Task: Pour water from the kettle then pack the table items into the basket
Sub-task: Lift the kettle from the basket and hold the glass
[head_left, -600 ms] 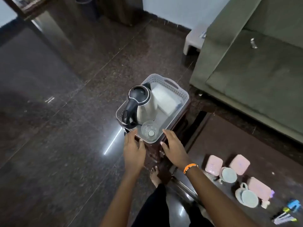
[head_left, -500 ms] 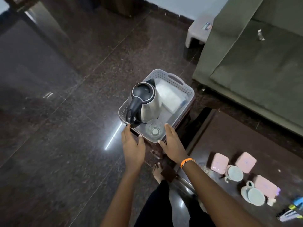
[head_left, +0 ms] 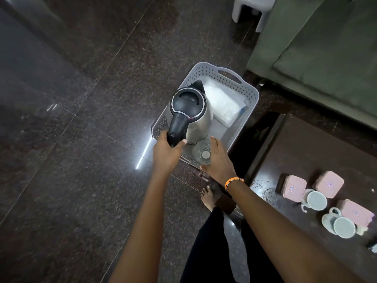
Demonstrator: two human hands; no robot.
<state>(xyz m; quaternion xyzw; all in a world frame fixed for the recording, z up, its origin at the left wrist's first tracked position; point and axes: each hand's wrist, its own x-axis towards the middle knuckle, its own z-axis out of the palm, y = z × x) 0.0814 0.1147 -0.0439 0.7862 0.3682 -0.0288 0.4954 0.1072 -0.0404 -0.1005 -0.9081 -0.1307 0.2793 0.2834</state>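
Note:
A grey perforated basket (head_left: 240, 86) sits on a small dark stand. Inside it stand a steel kettle (head_left: 201, 119) with a black lid and handle, a clear glass (head_left: 203, 154) and a white packet (head_left: 222, 105). My left hand (head_left: 167, 152) is wrapped around the lower end of the kettle's black handle. My right hand (head_left: 219, 160) is curled around the right side of the glass at the basket's near edge.
A dark table (head_left: 306, 170) at right holds three pink lidded boxes (head_left: 293, 187) and two cups on saucers (head_left: 315, 200). A green sofa (head_left: 326, 48) stands beyond it, a white stool (head_left: 251, 9) at top. My bare foot (head_left: 208, 198) is on the polished dark floor.
Both hands moved from the basket's near rim: the left closed on the kettle handle, the right reached to the glass. The view shifted closer over the basket.

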